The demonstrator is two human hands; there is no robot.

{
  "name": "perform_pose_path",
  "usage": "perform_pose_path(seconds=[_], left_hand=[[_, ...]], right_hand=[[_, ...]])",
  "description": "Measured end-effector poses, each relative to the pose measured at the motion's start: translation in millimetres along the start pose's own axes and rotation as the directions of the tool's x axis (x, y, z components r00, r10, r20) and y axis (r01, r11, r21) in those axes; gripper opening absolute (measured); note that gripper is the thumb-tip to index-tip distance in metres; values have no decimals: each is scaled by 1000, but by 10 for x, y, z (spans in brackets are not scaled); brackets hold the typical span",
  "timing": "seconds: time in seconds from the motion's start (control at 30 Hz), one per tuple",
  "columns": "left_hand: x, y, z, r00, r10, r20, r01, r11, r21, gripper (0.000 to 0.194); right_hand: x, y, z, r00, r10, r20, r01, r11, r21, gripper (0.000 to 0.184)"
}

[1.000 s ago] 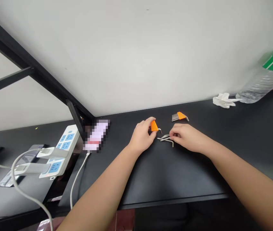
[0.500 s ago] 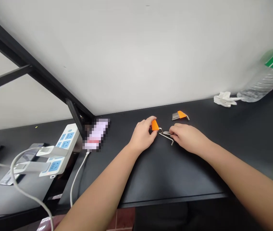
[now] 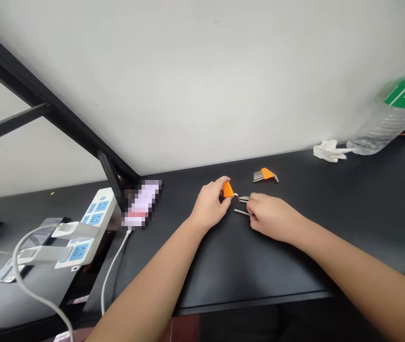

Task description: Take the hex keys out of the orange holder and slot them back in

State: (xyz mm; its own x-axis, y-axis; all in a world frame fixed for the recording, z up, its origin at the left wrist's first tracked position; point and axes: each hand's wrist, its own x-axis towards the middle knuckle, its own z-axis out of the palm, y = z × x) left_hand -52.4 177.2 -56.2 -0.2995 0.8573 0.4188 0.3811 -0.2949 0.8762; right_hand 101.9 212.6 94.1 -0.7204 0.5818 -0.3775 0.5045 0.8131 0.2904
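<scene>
In the head view, mid-frame on the black counter, our left hand pinches an orange holder, fingers curled shut on it. Our right hand rests just right of it, fingers closed over loose hex keys. A second orange key set lies just above. Lower left sits a power strip; upper right, a tissue and bottle.

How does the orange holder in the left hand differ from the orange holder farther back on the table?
The held holder is gripped by the left hand and shows one key; the far holder lies untouched, with a full row of keys. Both are orange plastic.
</scene>
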Motion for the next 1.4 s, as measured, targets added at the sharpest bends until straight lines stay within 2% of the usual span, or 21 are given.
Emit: perform_pose_path(seconds=[0.1,0.17,0.3,0.53,0.73,0.93,1.2,1.3,1.4], left_hand=[[-1,1,-2,1000,3,4,-3,1000,-9,47],[-5,4,-1,1000,6,-5,-6,1000,-19,46],[-22,14,1,999,31,-27,-32,998,-52,46],[-50,47,-1,989,149,2,-148,986,-78,46],[-57,40,-8,994,98,-41,-101,992,-78,48],[-59,39,-1,995,90,-36,-93,992,-83,46],[-58,61,-27,986,167,-13,-167,983,-76,46],[-79,129,-18,979,203,-12,-204,978,-48,44],[-105,212,15,970,245,-4,-245,970,-4,40]], right_hand=[[-20,48,-92,1000,-8,0,8,985,175,11],[-30,113,-168,999,8,-33,5,931,365,7],[-23,197,-258,984,162,-80,-88,817,570,3],[-15,163,-233,986,159,-45,-90,744,662,11],[-41,188,-277,963,255,81,-216,565,796,10],[-29,194,-303,943,329,44,-209,485,849,19],[21,207,-287,956,268,122,-214,347,913,22],[52,169,-219,949,278,152,-252,370,894,26],[81,75,-156,936,341,85,-254,491,833,27]])
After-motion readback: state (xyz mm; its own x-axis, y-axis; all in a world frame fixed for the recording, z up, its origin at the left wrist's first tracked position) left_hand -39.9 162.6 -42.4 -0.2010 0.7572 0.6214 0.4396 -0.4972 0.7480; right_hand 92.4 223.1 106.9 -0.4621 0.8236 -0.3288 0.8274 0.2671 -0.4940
